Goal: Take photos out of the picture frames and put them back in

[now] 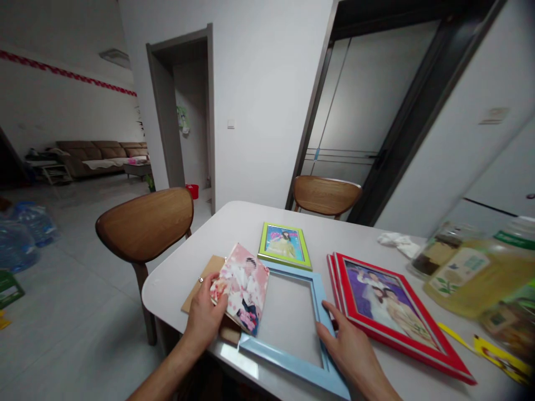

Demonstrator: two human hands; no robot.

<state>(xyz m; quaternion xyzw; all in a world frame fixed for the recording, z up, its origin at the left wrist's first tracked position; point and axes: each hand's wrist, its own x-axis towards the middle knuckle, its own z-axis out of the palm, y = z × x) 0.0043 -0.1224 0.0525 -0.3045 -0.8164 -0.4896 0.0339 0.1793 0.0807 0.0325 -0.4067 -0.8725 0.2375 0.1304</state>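
Note:
A pink photo print [244, 292] is tilted over the left side of a light-blue picture frame [320, 295]. My left hand [209, 309], with a ring on one finger, is closed on the photo's left edge, thumb on top. Beneath the photo and that hand lies a brown backing board [215, 264], partly hidden. The blue frame rests on the table with its opening bare, showing the tabletop. On its right side, my right hand [345, 340] grips the rail, thumb on top; some of its fingers are hidden.
A small green picture frame [285, 247] lies just beyond the blue one. To the right are stacked red picture frames [388, 312], a large bottle of yellow liquid [472, 273], a jar [441, 248] and white tissue [397, 242]. Wooden chairs [146, 225] stand around the white table [175, 278].

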